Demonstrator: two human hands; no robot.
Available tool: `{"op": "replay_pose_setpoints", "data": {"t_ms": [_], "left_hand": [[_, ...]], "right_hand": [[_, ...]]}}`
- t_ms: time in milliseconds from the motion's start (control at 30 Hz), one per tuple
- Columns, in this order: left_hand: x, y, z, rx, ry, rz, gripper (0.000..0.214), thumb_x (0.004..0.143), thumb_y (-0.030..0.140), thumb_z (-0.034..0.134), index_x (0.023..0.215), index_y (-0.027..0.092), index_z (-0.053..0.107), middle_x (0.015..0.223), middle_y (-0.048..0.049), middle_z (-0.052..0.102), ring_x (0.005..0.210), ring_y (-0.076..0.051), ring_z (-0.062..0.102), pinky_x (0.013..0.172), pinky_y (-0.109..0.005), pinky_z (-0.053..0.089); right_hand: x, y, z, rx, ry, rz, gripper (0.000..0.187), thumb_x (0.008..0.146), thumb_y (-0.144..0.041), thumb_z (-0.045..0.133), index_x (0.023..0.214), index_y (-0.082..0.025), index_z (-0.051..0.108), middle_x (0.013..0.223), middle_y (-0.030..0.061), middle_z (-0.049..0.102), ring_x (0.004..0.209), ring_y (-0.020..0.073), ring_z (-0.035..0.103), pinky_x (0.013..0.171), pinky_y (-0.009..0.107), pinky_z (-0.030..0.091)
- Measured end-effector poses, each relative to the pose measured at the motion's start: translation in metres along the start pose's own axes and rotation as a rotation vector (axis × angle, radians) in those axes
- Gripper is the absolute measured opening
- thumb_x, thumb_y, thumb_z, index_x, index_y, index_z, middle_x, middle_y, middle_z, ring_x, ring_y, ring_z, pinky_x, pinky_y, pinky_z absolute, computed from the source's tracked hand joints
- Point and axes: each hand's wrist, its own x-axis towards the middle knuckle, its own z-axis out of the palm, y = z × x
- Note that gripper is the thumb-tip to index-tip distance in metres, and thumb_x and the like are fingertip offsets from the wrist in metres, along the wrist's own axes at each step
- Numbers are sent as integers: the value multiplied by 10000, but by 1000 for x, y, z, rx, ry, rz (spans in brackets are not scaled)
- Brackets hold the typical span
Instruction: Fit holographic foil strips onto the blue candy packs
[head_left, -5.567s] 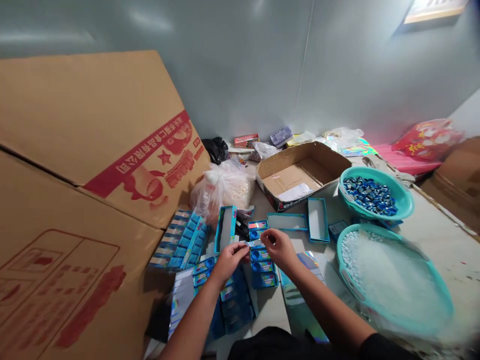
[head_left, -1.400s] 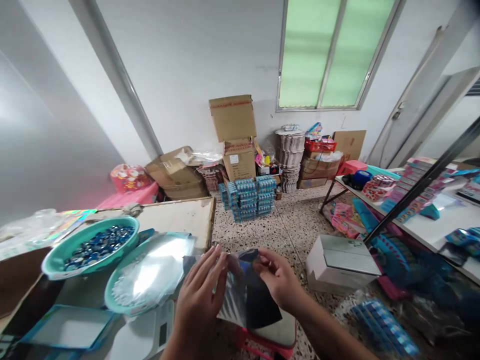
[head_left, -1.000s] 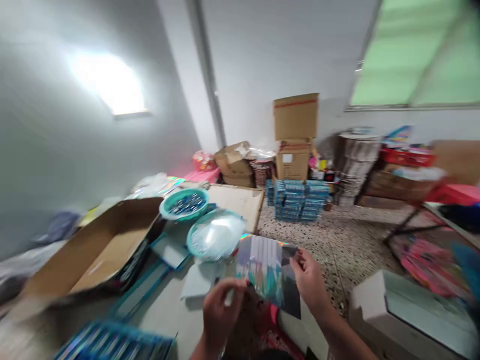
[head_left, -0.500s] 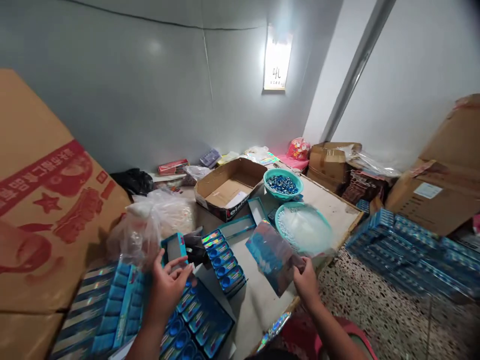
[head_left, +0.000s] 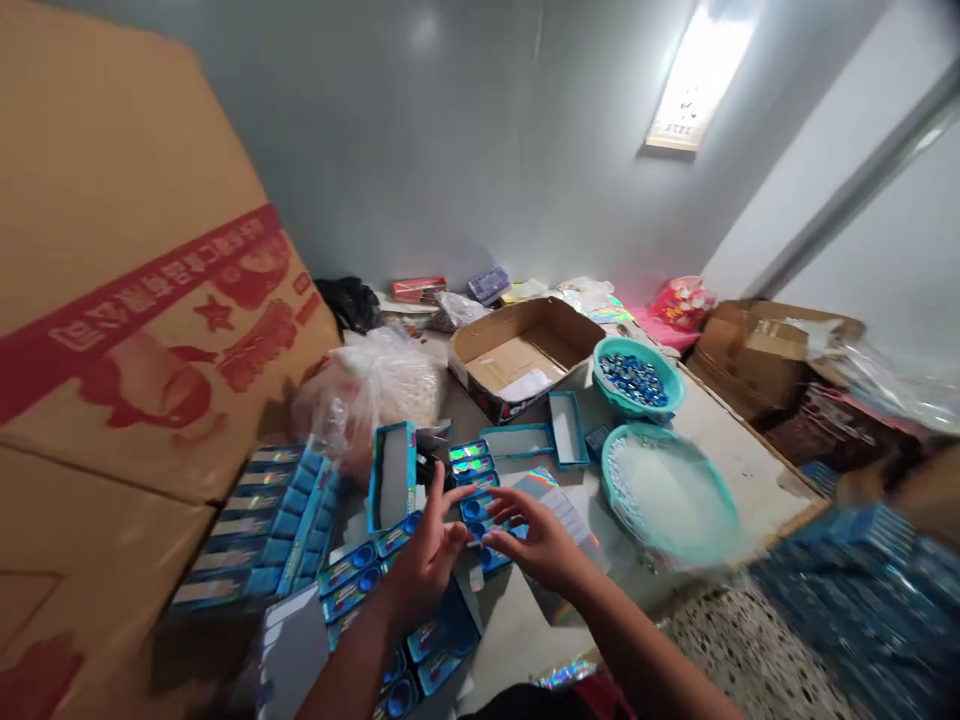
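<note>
My left hand (head_left: 427, 560) is over the blue trays, its fingers spread and thumb apart. Facing it, my right hand (head_left: 536, 540) has curved fingers, with a gap between them and the thumb. A small pale piece (head_left: 476, 578) shows just below the fingertips; whether either hand touches it I cannot tell. Partly behind the hands is a stack of blue compartment trays (head_left: 470, 452) with round hollows. More blue trays (head_left: 439, 655) lie under my left forearm. A shiny printed sheet (head_left: 559, 605) lies on the table beneath my right hand. An upright blue-edged box (head_left: 392, 478) stands left of the stack.
Two turquoise basins, one with blue glassy pieces (head_left: 634, 380), one with a white heap (head_left: 675, 490), are at right. An open cardboard box (head_left: 517, 355) is behind. At left are a plastic bag (head_left: 382, 375), stacked blue packs (head_left: 277, 520) and a large carton (head_left: 150, 300).
My right hand has let go of the printed sheet, which now lies on the table, and has moved left toward my left hand. My left hand has moved right. The view has swung left.
</note>
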Motion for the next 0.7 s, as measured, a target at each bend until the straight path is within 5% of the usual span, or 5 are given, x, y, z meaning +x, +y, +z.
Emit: {"op": "replay_pose_setpoints", "data": {"t_ms": [100, 167, 367, 533, 700], "left_hand": [[-3, 0, 1, -39, -10, -3, 899, 918, 699, 382, 1559, 341, -138, 1564, -201, 338, 790, -199, 649, 760, -421, 539], [-3, 0, 1, -39, -15, -25, 945, 894, 734, 385, 1554, 332, -159, 1573, -203, 317, 906, -236, 666, 845, -443, 530], [2, 3, 0, 41, 65, -51, 971, 872, 765, 373, 1583, 257, -53, 1549, -197, 372, 1105, -284, 611, 999, -441, 459], [4, 7, 3, 41, 78, -73, 990, 850, 794, 357, 1581, 261, -45, 1545, -238, 362, 831, -195, 644, 870, -397, 508], [11, -1, 4, -102, 112, -140, 943, 873, 681, 537, 1574, 306, 31, 1548, -210, 357, 852, -174, 669, 837, -359, 519]], "right_hand": [[36, -10, 11, -38, -145, 0, 83, 752, -147, 732, 829, -179, 727, 749, 8, 663, 688, 148, 586, 650, 250, 458], [46, -14, 15, -25, -201, -10, 105, 766, -148, 708, 664, -167, 694, 633, -3, 620, 604, 131, 537, 581, 238, 402], [55, -23, 7, 100, -314, -55, 214, 864, -314, 667, 1035, -203, 732, 951, 33, 699, 802, 163, 613, 667, 241, 446], [61, -10, -4, 148, -479, -8, 168, 766, -329, 744, 824, -172, 741, 730, 10, 686, 641, 149, 580, 588, 241, 427], [58, 4, -3, 210, -356, 69, 213, 788, -375, 713, 775, -164, 743, 649, 13, 673, 570, 136, 551, 526, 232, 397]]}}
